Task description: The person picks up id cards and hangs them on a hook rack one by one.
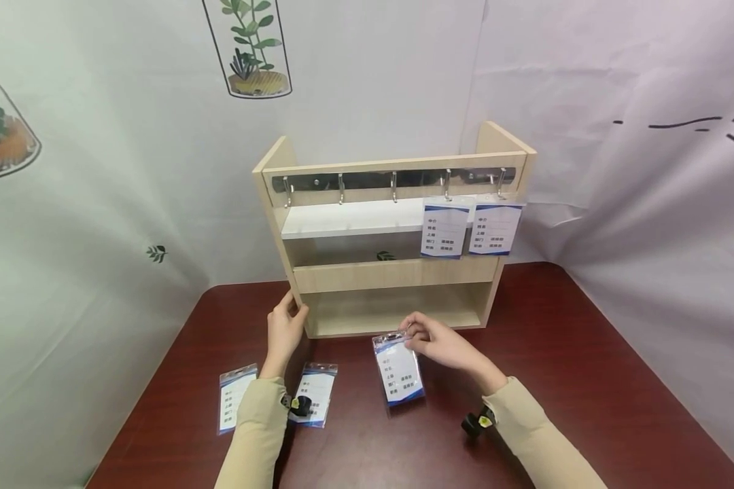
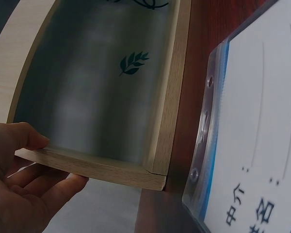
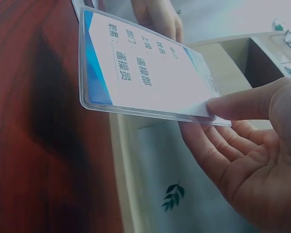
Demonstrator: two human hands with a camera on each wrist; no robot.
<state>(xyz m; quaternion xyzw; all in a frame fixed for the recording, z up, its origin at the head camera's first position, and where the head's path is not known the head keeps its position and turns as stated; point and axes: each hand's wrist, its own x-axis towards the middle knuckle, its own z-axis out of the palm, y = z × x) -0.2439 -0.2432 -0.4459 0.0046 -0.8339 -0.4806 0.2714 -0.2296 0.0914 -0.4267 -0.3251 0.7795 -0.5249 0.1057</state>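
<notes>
My right hand (image 1: 443, 345) pinches a clear-sleeved name badge (image 1: 399, 370) by its upper right corner, in front of the shelf's base. In the right wrist view the thumb lies on the face of the badge (image 3: 140, 73) and the fingers are behind it. The badge is tilted, its printed side facing up. At the left, my left hand (image 1: 285, 333) grips the side panel of a wooden shelf (image 1: 397, 275). The left wrist view shows the thumb inside the panel edge (image 2: 102, 169) and the fingers outside. Two more badges (image 1: 444, 229) hang at the shelf's right hooks.
A metal rail (image 1: 363, 180) with several hooks (image 1: 394, 187) runs along the shelf's top front. On the dark red table (image 1: 587, 380) lie a badge (image 1: 235, 394) at the far left and another badge (image 1: 318, 387) beside the left forearm. A printed white curtain (image 1: 379, 81) stands behind.
</notes>
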